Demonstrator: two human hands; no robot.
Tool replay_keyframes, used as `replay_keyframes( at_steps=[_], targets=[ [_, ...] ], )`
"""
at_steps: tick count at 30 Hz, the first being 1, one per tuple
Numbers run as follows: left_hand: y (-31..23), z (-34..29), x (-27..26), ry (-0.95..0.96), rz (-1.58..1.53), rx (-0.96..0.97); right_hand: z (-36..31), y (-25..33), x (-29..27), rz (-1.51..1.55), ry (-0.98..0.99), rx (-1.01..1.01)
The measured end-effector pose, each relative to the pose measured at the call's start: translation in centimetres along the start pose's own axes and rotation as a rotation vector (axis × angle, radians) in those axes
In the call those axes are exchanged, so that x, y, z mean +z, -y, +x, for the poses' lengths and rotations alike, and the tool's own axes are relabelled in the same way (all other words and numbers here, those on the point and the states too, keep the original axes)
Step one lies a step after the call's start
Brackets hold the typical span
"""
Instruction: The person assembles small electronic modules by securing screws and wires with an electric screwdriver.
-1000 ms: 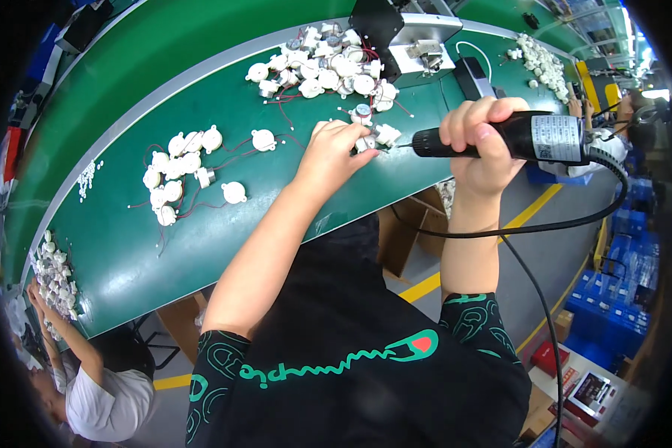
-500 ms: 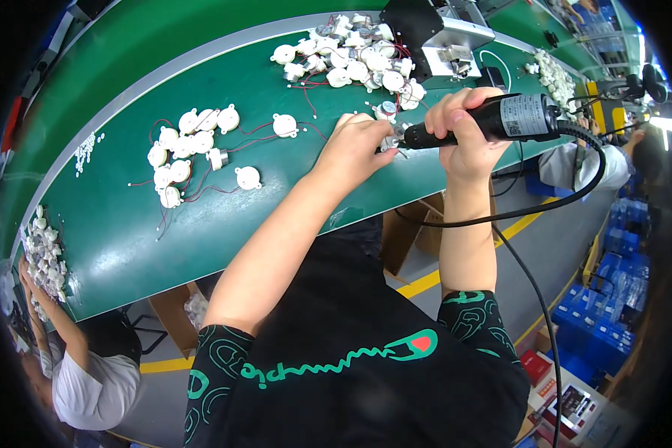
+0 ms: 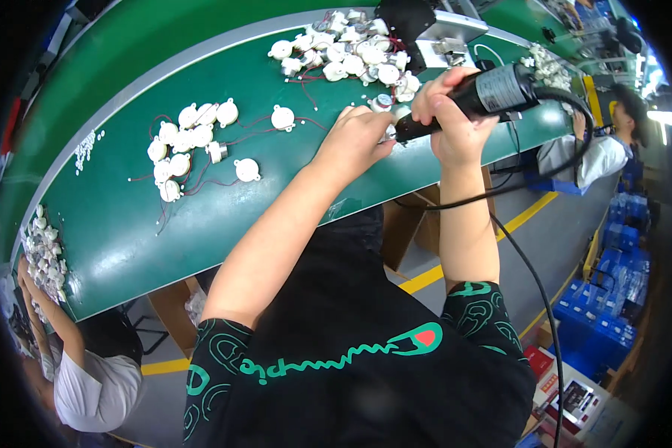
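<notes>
My right hand (image 3: 459,127) grips a black electric screwdriver (image 3: 493,91) round its body, its tip angled down to the left. At that tip my left hand (image 3: 357,142) pinches a small white motor (image 3: 389,132), mostly hidden by my fingers and the tool's nose. Another motor (image 3: 382,102) with a metal top lies just beyond my fingertips. Left of my left hand, a single round white motor (image 3: 282,119) with red and dark wires rests on the green table (image 3: 127,250). A loose group of similar motors (image 3: 201,136) sits further left.
A heap of white motors (image 3: 351,54) lies at the far side, beside a black and metal fixture (image 3: 448,46). The screwdriver's cable (image 3: 530,272) hangs down on my right. Co-workers sit at left (image 3: 101,388) and right (image 3: 601,153). Blue crates (image 3: 593,313) stand at right.
The screwdriver's rear end has risen away from me and its tip has shifted slightly left. My right hand moved with it; my left hand stays nearly in place. The right co-worker's head has come into view.
</notes>
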State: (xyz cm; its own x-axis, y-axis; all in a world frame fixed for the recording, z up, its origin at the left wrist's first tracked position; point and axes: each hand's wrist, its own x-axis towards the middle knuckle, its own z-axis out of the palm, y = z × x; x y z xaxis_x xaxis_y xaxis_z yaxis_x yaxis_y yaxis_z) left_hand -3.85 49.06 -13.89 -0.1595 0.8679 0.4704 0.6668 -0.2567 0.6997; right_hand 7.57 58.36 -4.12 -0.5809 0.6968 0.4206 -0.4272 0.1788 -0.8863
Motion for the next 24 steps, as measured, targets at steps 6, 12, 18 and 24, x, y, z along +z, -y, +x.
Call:
replay_keyframes(
  at_steps=[6, 12, 18, 24],
  targets=[
    [0.5, -0.5, -1.2, 0.078, -0.064, 0.075, 0.8, 3.7, -3.3, 0.16, -0.05, -0.206],
    [-0.2, -2.5, -6.7, 0.051, 0.111, 0.116, 3.3, 5.8, -7.9, 0.009, -0.301, -0.363],
    [1.6, -5.7, -10.5, -0.086, 0.365, 0.113, 9.6, 3.7, -10.0, 0.105, -0.423, -0.391],
    [1.0, -7.4, -14.2, -0.054, 0.498, 0.012, 11.6, 0.5, -9.9, 0.026, -0.356, -0.336]
  ],
)
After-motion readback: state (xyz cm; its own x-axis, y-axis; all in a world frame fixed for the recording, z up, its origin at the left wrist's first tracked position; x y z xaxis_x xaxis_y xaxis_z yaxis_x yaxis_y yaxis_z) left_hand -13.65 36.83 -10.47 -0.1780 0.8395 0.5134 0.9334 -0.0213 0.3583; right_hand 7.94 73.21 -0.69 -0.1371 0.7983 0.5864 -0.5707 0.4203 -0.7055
